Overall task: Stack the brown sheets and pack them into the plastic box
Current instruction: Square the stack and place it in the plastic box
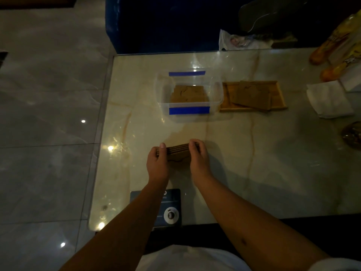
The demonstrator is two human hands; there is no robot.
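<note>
Fingers [192,146] clamp sheet stack [177,151] — edge-up, lengthwise left-right

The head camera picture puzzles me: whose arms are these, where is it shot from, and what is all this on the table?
No machine here: a person wears a camera on the head, so you look down along their own two bare arms. The left hand and the right hand press a small stack of brown sheets between them, one grip on each end, standing it on edge on the glossy marble table. Beyond it stands a clear plastic box with blue tape strips, with some brown sheets already lying flat inside. To its right is a shallow wooden tray holding more sheets. Farther right lie folded white paper napkins and yellow packets. A dark card sits near the table's front edge.
</note>
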